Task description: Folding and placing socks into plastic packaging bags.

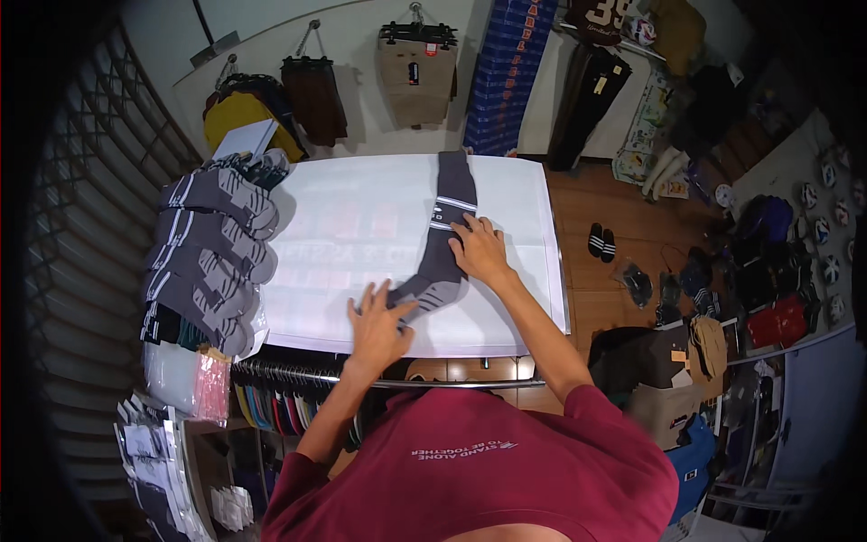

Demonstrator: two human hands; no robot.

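A long dark grey sock (442,257) with white stripes across its leg lies flat on the white table top (334,208). Its leg points to the far edge, and its foot bends toward the near left. My left hand (379,325) rests on the toe end with fingers spread. Against the leg, just below the stripes, my right hand (483,251) lies with its fingers stretched out. Neither hand grips the sock. Part of the toe is hidden under the left fingers.
Several similar grey socks (212,244) are piled along the table's left side. Clear plastic packs (185,379) sit at the near left corner. Below the front edge runs a metal rail (433,385) with hangers. A pair of slides (601,242) is on the floor to the right.
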